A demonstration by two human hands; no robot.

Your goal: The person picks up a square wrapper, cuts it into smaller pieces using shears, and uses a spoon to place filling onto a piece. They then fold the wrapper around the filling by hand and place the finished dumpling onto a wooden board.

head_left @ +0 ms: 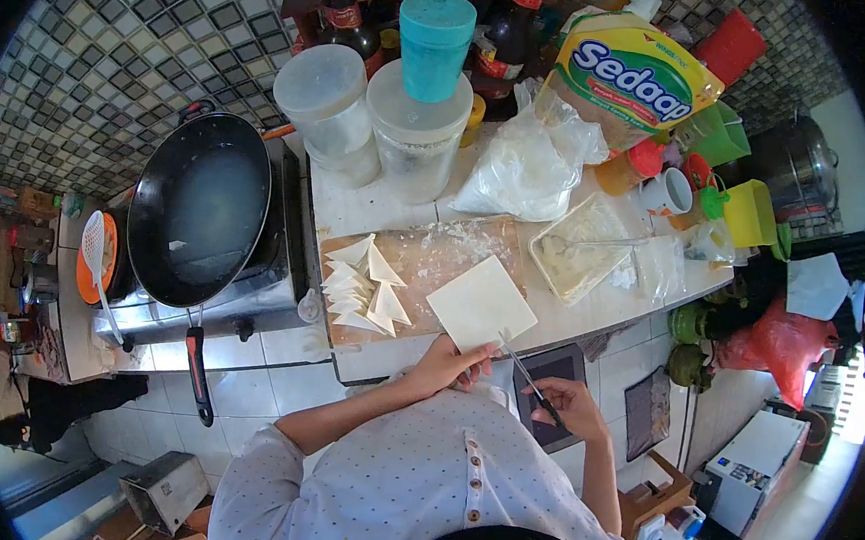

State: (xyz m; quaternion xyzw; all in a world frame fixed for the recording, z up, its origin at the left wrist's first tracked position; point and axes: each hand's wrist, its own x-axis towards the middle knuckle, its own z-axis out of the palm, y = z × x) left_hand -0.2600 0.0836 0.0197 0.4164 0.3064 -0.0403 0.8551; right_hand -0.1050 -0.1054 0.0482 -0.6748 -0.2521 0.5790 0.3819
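My left hand (440, 369) pinches the near corner of a pale square pastry wrapper (484, 299), perhaps a stack of them. The wrapper lies flat, tilted like a diamond, over the near edge of a floury wooden board (424, 254). In my right hand (573, 408) are scissors (530, 379) with dark handles, their fingers wrapped round them. The blades point up and left, with the tips at the wrapper's near edge. Several pale triangular wrapper pieces (363, 287) lie in an overlapping pile on the board's left part.
A black frying pan (201, 209) with liquid sits on the stove at left, beside a slotted spoon (96, 247). Behind the board stand plastic tubs (417, 133) and a plastic bag (535, 167). A rectangular tray (575, 270) with a utensil lies right.
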